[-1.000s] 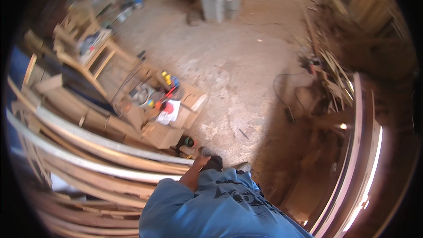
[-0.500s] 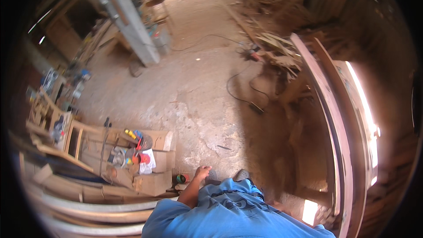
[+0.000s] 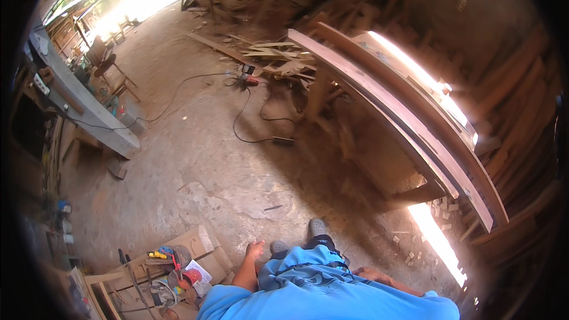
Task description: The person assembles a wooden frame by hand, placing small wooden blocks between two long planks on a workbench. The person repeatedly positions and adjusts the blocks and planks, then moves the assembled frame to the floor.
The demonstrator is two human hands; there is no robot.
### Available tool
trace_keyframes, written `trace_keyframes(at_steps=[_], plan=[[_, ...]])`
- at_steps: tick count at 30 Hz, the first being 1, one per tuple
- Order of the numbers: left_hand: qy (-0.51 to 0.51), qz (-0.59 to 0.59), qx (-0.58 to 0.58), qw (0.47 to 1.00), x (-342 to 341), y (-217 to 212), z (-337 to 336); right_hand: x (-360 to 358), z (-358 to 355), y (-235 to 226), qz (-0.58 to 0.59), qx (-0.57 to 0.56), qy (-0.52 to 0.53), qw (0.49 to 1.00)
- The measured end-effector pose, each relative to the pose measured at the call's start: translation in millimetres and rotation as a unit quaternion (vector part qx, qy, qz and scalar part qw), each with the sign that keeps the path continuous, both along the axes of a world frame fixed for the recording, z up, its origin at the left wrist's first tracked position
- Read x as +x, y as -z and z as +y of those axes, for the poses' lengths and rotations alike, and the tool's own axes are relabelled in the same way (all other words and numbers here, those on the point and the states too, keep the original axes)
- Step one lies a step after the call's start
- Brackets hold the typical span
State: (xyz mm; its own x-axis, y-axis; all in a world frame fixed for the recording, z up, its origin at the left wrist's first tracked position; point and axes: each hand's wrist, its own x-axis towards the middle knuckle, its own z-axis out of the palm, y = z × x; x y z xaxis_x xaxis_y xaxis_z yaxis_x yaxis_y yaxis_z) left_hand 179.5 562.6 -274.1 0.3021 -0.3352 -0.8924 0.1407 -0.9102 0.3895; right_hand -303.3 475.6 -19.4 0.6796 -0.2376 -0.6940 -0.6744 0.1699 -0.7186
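My left hand [image 3: 255,250] hangs beside the blue shirt, over the concrete floor, with its fingers loosely stretched and nothing visible in it. Closest to it is a low wooden workbench [image 3: 204,242], whose top carries a red round container [image 3: 191,277], yellow-handled tools [image 3: 156,255] and a white paper sheet [image 3: 200,275]. My right hand [image 3: 364,273] is at the other side of the shirt, lower than the long table; its fingers are too blurred and hidden to read. No thing is seen touching either hand.
Long boards [image 3: 391,104] lie on a table at the right. Ahead, a red-and-black power tool [image 3: 249,77] with a trailing black cord [image 3: 237,127] lies by a heap of wood offcuts [image 3: 278,53]. A grey post [image 3: 89,101] and a wooden chair [image 3: 115,74] stand left.
The view has turned to the right: the post and workbench have shifted left and the long boards toward the middle. One foot is farther forward. My right forearm shows more.
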Motion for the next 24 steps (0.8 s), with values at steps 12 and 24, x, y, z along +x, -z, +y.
trace_keyframes(at_steps=[12, 24], plan=[[0.023, 0.012, -0.044, 0.999, 36.4, -11.6, -8.3, 50.2, 46.5, -26.6, -0.055, -0.086, 0.087, 0.991], [-0.003, 0.036, -0.046, 0.998, 46.9, -4.7, 22.8, 63.9, 56.0, 20.6, 0.014, 0.176, 0.205, 0.963]])
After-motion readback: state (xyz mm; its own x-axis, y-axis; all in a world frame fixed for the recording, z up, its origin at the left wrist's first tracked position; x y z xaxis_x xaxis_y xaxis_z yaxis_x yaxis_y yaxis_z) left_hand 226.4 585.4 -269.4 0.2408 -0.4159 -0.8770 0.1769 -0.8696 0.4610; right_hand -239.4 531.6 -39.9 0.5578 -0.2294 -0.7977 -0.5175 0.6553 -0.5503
